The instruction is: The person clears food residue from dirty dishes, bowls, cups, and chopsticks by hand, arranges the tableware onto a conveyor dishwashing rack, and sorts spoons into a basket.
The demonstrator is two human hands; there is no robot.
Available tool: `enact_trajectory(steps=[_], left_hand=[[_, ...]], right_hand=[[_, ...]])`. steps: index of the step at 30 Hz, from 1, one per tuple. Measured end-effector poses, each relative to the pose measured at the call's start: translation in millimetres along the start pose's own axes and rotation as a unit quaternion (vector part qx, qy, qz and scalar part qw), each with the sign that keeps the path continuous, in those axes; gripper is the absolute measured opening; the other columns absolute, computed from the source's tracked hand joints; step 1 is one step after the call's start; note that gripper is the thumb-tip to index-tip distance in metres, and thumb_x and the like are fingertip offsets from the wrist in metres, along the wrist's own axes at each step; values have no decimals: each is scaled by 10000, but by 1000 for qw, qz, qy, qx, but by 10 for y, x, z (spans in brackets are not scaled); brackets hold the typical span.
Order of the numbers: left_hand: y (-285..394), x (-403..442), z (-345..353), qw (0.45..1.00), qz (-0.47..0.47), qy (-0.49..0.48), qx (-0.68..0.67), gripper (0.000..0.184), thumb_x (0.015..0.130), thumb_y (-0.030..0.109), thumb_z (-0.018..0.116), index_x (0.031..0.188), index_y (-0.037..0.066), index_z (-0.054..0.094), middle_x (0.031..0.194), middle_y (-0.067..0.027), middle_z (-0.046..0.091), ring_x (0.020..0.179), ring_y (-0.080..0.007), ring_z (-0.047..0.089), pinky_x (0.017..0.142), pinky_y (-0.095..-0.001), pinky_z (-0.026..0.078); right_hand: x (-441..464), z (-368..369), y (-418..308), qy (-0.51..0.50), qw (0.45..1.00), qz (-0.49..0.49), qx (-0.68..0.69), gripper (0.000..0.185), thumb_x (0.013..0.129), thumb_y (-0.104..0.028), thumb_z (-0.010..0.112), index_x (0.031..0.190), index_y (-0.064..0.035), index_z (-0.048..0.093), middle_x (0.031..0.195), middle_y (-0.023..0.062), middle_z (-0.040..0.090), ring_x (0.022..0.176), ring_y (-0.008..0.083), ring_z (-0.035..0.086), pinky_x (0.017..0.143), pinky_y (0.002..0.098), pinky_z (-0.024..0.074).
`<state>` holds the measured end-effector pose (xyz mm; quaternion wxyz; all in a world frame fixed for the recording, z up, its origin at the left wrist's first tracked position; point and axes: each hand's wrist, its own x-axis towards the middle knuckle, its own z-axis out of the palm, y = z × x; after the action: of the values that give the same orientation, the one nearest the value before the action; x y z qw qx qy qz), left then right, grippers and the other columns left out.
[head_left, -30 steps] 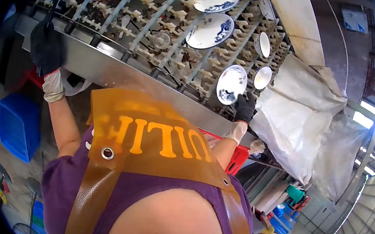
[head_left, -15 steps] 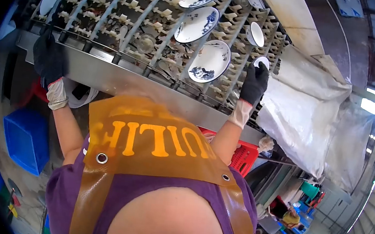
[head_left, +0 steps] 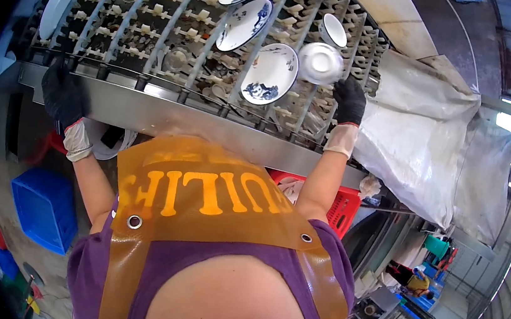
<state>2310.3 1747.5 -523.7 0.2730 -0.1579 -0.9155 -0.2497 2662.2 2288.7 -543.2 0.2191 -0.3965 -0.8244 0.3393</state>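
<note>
By the rack's near edge, L hand is gloved black at L end, grip can't be told; over R end, R hand is held w/ fingertips at bowl's rim, grip unclear. Bowl is set base-up on rack's R part, w/ plates mid-rack & 2nd bowl farther R.

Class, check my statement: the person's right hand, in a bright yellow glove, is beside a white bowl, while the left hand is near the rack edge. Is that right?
Not quite: the head view shows that the right hand wears a black glove, not a yellow one. It is beside a white bowl, and the left hand is near the rack edge.
</note>
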Motion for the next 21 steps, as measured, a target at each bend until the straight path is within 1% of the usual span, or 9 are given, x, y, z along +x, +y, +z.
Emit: enact_trajectory(steps=[1,2,5,8,13,15,17,19,21], left_hand=[[18,-10,12,1000,0,2,0,232,848,142,532,1057,74,607,993,-126,615,956,-280,559,851,-369,427],[27,-26,13,1000,6,8,8,233,845,145,537,1055,74,608,985,-126,616,951,-280,560,851,-369,427],[167,-59,-55,1000,9,8,16,232,841,154,545,1048,72,610,975,-128,616,941,-280,563,842,-367,431],[100,-98,27,999,38,17,20,228,842,166,550,1039,69,614,966,-131,615,927,-279,567,819,-364,441],[214,-158,15,999,31,26,34,218,851,176,548,1022,59,616,944,-132,612,901,-277,573,779,-364,452],[322,-189,-16,999,38,31,22,217,851,177,551,1015,48,613,933,-134,610,895,-284,572,777,-371,450],[247,-215,25,998,39,23,37,224,855,188,546,1015,45,611,937,-138,609,896,-288,571,778,-375,449],[207,-203,73,998,45,19,46,231,860,199,541,1014,41,609,941,-141,609,897,-292,570,780,-379,447],[206,-223,93,996,30,12,77,252,871,229,525,1019,44,608,948,-147,608,900,-298,567,784,-387,445]], right_hand=[[-39,70,120,34,974,164,154,309,785,-222,638,978,13,585,862,118,642,784,230,602,713,327,473],[-165,76,98,52,997,52,2,326,770,-227,644,993,5,594,868,128,647,778,234,604,728,329,468],[-453,10,119,-203,970,12,-136,468,752,-306,658,1123,-35,567,1051,168,614,968,270,594,837,345,458],[-711,90,-43,-285,902,69,-316,747,697,-497,650,1259,-50,445,1180,199,537,1084,320,526,919,363,418],[-866,-174,-326,-278,921,83,-260,719,706,-473,655,1231,-22,461,1150,200,555,1052,321,547,895,371,430],[-994,-158,-627,-211,967,140,-22,719,695,-482,660,1204,-8,476,1107,195,578,1005,318,570,880,396,430],[-1021,39,-574,-212,972,75,-70,716,702,-459,668,1226,-15,467,1096,218,575,998,327,569,839,383,451],[-1061,225,-926,-274,917,27,-289,614,750,-404,635,1208,-22,485,1070,242,573,987,342,565,813,381,463],[-940,354,-855,-209,924,-5,-319,506,782,-382,607,1144,-36,540,1011,251,582,958,345,566,797,389,465]])
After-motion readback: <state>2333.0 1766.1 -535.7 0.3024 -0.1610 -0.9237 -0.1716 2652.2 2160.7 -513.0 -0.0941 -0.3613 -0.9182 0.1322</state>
